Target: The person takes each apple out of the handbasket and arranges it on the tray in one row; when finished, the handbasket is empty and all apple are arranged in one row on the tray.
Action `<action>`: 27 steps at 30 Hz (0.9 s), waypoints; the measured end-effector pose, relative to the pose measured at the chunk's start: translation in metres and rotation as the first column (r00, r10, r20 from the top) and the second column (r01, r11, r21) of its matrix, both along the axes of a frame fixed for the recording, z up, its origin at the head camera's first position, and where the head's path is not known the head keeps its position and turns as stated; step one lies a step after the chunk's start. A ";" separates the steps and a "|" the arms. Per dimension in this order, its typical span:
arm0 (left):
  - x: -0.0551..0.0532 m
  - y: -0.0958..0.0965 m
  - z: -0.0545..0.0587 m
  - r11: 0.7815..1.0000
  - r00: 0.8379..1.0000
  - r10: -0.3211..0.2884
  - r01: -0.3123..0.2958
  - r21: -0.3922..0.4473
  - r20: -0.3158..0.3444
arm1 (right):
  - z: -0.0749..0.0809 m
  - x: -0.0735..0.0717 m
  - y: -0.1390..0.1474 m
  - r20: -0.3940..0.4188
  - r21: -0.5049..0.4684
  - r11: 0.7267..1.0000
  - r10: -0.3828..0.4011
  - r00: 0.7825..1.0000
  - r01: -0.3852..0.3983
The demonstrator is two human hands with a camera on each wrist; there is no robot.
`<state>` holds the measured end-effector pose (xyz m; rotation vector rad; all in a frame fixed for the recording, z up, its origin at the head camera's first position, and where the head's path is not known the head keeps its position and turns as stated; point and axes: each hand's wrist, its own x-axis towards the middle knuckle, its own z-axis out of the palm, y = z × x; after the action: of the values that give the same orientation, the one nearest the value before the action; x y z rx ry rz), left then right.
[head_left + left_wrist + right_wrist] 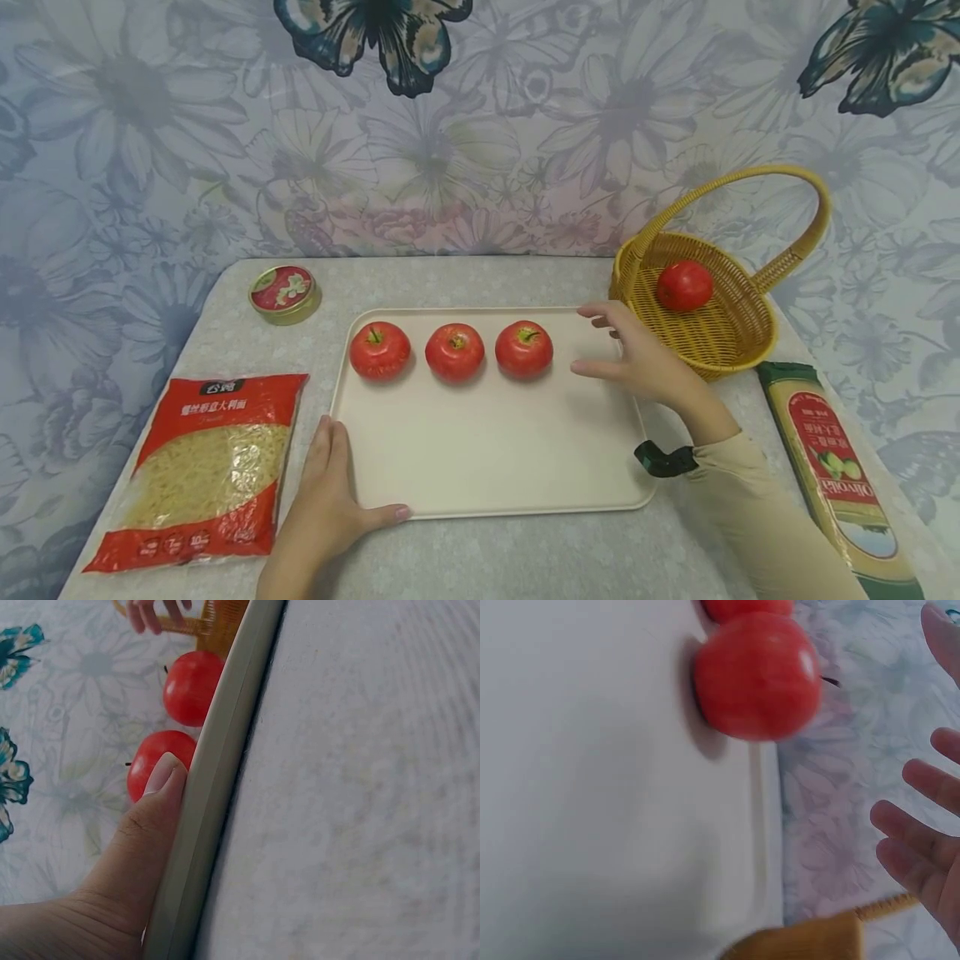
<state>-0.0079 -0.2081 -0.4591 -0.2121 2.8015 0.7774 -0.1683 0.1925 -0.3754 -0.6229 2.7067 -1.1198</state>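
Three red apples (454,353) stand in a row along the back of a cream tray (495,450). My left hand (324,492) rests at the tray's front left corner, its fingers straight along the left side and its thumb on the front rim. In the left wrist view the thumb (142,825) lies against the rim. Above the tray's right end is my right hand (630,354), fingers spread and nothing in them, between the rightmost apple (524,349) and the yellow wicker basket (750,337). One more apple (685,286) lies inside that basket.
The basket's tall handle (806,187) arches up at the back right. A red bag of pasta (210,467) lies left of the tray, with a small round tin (283,293) behind it. On the right lies an Olivoila packet (836,475). A patterned wall covering closes off the back.
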 end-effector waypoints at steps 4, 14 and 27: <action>0.000 0.000 0.001 1.000 1.000 0.000 0.000 -0.001 -0.002 | 0.016 0.001 0.025 -0.034 0.010 1.000 -0.026 0.999 0.026; 0.000 -0.001 0.000 1.000 1.000 -0.008 0.008 0.009 -0.006 | 0.034 -0.033 0.091 0.045 0.139 0.978 -0.165 0.985 0.157; -0.001 -0.002 0.000 1.000 1.000 -0.012 0.012 -0.004 0.001 | 0.038 -0.091 0.121 0.222 0.369 0.899 -0.330 0.917 0.235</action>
<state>-0.0086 -0.2097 -0.4593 -0.1961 2.8008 0.7695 -0.2589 0.3135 -0.3378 -0.0084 2.6944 -0.6971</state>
